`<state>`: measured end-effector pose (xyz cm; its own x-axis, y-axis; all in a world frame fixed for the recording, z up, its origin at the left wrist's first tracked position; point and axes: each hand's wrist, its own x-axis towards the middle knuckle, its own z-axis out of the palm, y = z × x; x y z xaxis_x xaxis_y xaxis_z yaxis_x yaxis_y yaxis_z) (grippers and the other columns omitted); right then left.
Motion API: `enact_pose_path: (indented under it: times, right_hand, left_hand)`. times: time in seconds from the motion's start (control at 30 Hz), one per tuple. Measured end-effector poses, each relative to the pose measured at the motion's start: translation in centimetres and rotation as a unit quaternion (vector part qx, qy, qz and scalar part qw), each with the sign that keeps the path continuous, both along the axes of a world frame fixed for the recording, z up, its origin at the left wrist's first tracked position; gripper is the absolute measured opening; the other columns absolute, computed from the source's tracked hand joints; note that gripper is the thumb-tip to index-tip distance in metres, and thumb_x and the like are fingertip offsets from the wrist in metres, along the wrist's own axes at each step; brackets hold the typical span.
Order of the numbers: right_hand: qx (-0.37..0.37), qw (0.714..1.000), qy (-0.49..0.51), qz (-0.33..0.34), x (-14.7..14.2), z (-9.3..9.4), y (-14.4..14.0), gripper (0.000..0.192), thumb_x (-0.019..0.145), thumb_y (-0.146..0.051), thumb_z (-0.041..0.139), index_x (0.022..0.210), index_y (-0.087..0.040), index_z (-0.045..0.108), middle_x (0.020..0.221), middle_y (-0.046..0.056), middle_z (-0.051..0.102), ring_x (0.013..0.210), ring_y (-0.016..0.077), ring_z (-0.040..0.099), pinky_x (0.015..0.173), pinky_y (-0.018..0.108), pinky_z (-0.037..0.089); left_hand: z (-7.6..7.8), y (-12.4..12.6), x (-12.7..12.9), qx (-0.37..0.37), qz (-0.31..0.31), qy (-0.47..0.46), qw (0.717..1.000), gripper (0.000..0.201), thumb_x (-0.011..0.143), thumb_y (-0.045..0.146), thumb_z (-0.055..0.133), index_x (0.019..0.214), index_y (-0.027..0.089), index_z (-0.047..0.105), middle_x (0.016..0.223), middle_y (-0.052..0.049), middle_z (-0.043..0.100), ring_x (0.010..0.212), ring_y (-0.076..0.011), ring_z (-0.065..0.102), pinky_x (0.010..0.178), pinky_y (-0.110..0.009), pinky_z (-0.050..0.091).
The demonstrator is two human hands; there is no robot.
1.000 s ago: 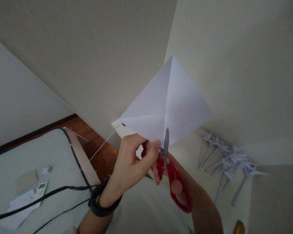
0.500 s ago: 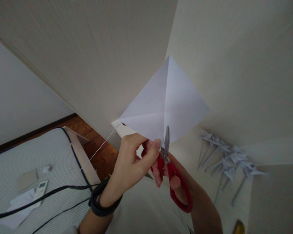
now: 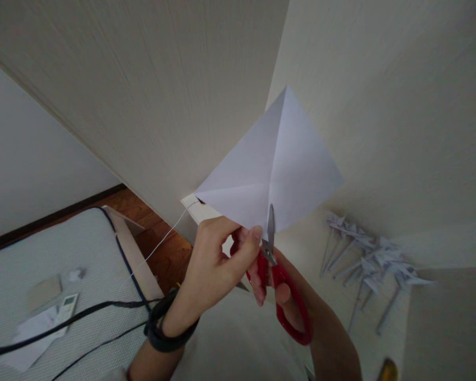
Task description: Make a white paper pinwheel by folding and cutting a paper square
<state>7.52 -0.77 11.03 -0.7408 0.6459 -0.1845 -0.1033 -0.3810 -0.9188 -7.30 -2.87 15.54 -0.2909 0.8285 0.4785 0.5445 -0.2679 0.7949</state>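
A square sheet of white paper [image 3: 246,180], creased along both diagonals, is held up cornerwise in front of me. My left hand [image 3: 222,259] pinches its near corner between thumb and fingers. My right hand [image 3: 289,301] grips red-handled scissors [image 3: 297,312], the thumb through one loop. One blade lies over the paper along the crease running up from the near corner, its tip short of the centre; the other blade is hidden behind the sheet. Part of the right hand's fingers shows below the left thumb.
Several white paper pinwheels [image 3: 368,254] on sticks lie at the right by the wall. On the mattress [image 3: 103,254] at the left are a remote control [image 3: 68,307], paper sheets [image 3: 35,338] and a crumpled scrap [image 3: 77,274]. Dark cables cross to my left wrist.
The paper's far corner has swung slightly right. The scissor blades have come a little closer together on the crease. My left hand keeps its pinch.
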Motion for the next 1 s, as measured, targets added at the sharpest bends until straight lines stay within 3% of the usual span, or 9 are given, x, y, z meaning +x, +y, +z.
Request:
enact_pose_path:
  times: [0.33,0.67,0.87,1.0]
  right_hand:
    - [-0.040,0.999,0.010,-0.008,-0.1,-1.1,-0.1,0.046,0.088,-0.071,0.045,0.090,-0.025,0.048,0.081,0.003,0.055,0.063,0.0135,0.051,0.047,0.021,0.042]
    - [-0.021,1.000,0.003,-0.009,0.3,0.0,-0.2,0.045,0.084,-0.068,0.056,0.085,-0.024,0.047,0.081,0.003,0.054,0.062,0.0129,0.050,0.052,0.023,0.044]
    - [-0.009,1.000,-0.004,-0.004,0.0,0.0,-0.1,0.048,0.088,-0.073,0.043,0.085,-0.025,0.046,0.077,0.001,0.050,0.055,0.0117,0.043,0.048,0.024,0.039]
    - [0.010,1.000,-0.001,0.004,0.2,0.4,-0.1,0.046,0.084,-0.070,0.054,0.084,-0.024,0.047,0.079,0.000,0.049,0.058,0.0114,0.043,0.052,0.024,0.040]
  left_hand:
    - [0.1,-0.1,0.1,0.004,0.005,-0.004,1.000,0.031,0.083,0.014,0.059,0.053,0.020,0.051,0.047,0.006,0.052,0.046,-0.0088,0.051,0.049,-0.021,0.041]
    - [0.0,0.0,0.0,0.001,-0.005,-0.016,1.000,0.032,0.083,0.014,0.059,0.054,0.019,0.050,0.048,0.007,0.050,0.047,-0.0073,0.049,0.049,-0.019,0.039]
    - [-0.2,0.0,0.0,0.003,-0.004,-0.018,1.000,0.032,0.084,0.015,0.060,0.054,0.018,0.051,0.049,0.007,0.050,0.047,-0.0072,0.048,0.049,-0.020,0.038]
    - [-0.2,0.0,0.1,0.001,-0.005,-0.019,1.000,0.033,0.084,0.016,0.060,0.053,0.018,0.051,0.049,0.006,0.050,0.048,-0.0076,0.048,0.050,-0.021,0.037]
